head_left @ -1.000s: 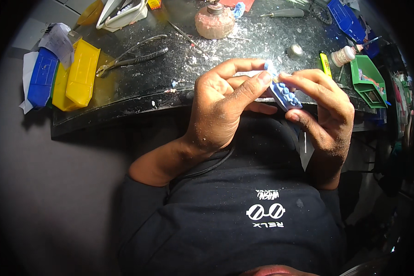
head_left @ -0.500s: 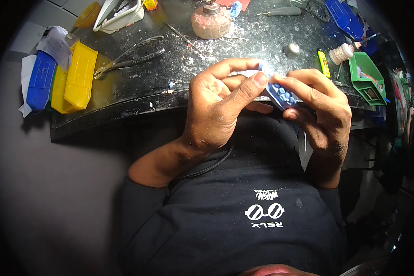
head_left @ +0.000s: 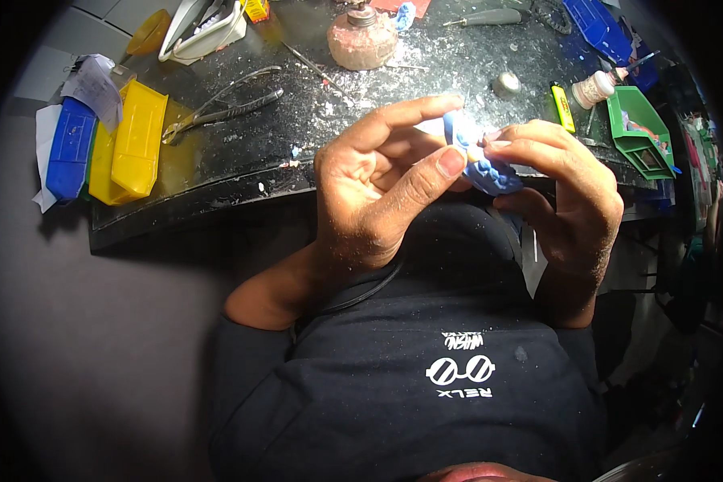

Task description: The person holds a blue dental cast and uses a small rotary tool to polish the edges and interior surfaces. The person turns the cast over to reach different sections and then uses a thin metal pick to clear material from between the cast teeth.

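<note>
- Strong white light pools on the bench (head_left: 438, 72) behind the middle of its front edge.
- Glare bleaches the upper part of the blue piece (head_left: 490, 177), washing out detail.
- The left hand (head_left: 369, 189) is bright across the palm, its forearm shadowed.
- Below the bench's front left corner, dark shadow.
- Fisheye bows the front edge; black vignetting swallows the picture's corners.

Left: blue bin (head_left: 70, 157), yellow bin (head_left: 141, 140), pliers (head_left: 253, 104) | Far centre: pinkish jar (head_left: 360, 44) | Right: green bin (head_left: 617, 120), white bottle (head_left: 593, 91)
</note>
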The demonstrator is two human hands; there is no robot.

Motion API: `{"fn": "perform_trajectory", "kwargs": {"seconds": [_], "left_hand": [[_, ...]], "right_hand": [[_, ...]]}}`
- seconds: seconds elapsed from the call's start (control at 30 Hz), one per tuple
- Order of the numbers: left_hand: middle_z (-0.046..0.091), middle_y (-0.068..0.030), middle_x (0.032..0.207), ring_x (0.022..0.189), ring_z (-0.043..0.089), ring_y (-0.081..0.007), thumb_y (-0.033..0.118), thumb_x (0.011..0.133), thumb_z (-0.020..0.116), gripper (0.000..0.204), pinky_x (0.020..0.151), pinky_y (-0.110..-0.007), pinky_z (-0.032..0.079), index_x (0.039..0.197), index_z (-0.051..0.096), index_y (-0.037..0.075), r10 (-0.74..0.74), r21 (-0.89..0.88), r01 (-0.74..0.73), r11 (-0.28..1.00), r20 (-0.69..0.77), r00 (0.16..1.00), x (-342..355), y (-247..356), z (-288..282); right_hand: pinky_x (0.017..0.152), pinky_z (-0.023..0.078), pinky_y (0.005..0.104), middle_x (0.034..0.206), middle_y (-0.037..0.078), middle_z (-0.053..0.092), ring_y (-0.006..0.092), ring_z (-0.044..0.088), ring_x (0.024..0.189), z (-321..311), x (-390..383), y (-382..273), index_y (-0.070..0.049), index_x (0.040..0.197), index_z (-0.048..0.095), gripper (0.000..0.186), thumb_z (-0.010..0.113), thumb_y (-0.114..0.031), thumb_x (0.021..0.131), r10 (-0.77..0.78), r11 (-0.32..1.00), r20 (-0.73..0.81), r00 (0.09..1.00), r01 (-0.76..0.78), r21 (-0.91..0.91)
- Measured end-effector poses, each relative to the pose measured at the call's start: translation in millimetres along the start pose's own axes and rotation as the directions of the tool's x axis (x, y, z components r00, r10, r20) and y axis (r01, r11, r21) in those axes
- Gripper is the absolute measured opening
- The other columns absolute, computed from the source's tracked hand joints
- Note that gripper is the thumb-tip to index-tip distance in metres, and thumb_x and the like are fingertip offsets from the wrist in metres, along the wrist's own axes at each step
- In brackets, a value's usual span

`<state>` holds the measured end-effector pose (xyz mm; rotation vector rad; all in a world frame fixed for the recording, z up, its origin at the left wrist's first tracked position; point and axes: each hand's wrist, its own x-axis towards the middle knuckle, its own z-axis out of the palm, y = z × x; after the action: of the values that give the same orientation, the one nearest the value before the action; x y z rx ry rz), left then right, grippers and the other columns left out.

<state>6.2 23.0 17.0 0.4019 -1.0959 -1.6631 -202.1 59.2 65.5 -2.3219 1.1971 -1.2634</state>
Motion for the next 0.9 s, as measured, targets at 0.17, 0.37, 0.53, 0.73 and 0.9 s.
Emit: {"fn": "perform_trajectory", "kwargs": {"seconds": [0.17, 0.37, 0.53, 0.73, 0.9], "left_hand": [[0.075, -0.0133, 0.100, 0.094, 0.072, -0.0131, -0.001, 0.096, 0.073, 0.039, 0.083, -0.025, 0.058, 0.133, 0.061, -0.004, 0.068, 0.104, -0.070, 0.992, 0.019, 0.997, -3, 1, -1], [0.075, -0.0121, 0.099, 0.090, 0.072, -0.0120, -0.002, 0.095, 0.074, 0.039, 0.080, -0.024, 0.057, 0.132, 0.061, -0.003, 0.092, 0.148, -0.097, 0.984, 0.041, 0.995, -4, 3, -2], [0.075, -0.0123, 0.098, 0.089, 0.072, -0.0123, -0.001, 0.094, 0.075, 0.039, 0.080, -0.024, 0.057, 0.130, 0.062, -0.003, 0.074, 0.155, -0.077, 0.985, 0.024, 0.997, -5, 3, -2], [0.076, -0.0127, 0.100, 0.091, 0.073, -0.0122, -0.002, 0.089, 0.080, 0.040, 0.080, -0.025, 0.058, 0.125, 0.063, -0.002, 0.118, 0.204, -0.111, 0.973, -0.024, 0.993, -5, 2, -1], [0.076, -0.0124, 0.102, 0.092, 0.073, -0.0130, -0.003, 0.087, 0.082, 0.039, 0.081, -0.026, 0.059, 0.122, 0.064, -0.002, 0.187, 0.275, -0.173, 0.946, -0.027, 0.982, -7, -1, -3]], "right_hand": [[0.087, 0.058, 0.0384, 0.102, 0.014, 0.076, 0.0312, 0.073, 0.098, 0, 1, 2, 0.000, 0.107, 0.075, 0.035, 0.082, -0.015, 0.076, -0.027, 0.999, 0.006, 1.000, 0.027, 0.037], [0.088, 0.058, 0.0386, 0.102, 0.013, 0.076, 0.0316, 0.073, 0.099, -1, 2, 1, 0.000, 0.107, 0.075, 0.035, 0.081, -0.015, 0.076, -0.037, 0.998, 0.027, 0.999, 0.036, 0.053], [0.089, 0.057, 0.0393, 0.102, 0.014, 0.076, 0.0322, 0.073, 0.100, -2, 1, 4, 0.000, 0.107, 0.075, 0.036, 0.081, -0.016, 0.076, -0.052, 0.998, 0.037, 0.998, 0.050, 0.040], [0.091, 0.057, 0.0405, 0.102, 0.014, 0.076, 0.0326, 0.074, 0.100, -7, 4, 6, 0.002, 0.108, 0.074, 0.034, 0.081, -0.010, 0.077, -0.062, 0.996, 0.064, 0.996, 0.057, 0.072], [0.095, 0.057, 0.0405, 0.104, 0.014, 0.077, 0.0325, 0.074, 0.103, -7, 2, 17, 0.003, 0.109, 0.074, 0.033, 0.079, -0.004, 0.077, -0.041, 0.993, 0.073, 0.997, 0.032, 0.114]]}}
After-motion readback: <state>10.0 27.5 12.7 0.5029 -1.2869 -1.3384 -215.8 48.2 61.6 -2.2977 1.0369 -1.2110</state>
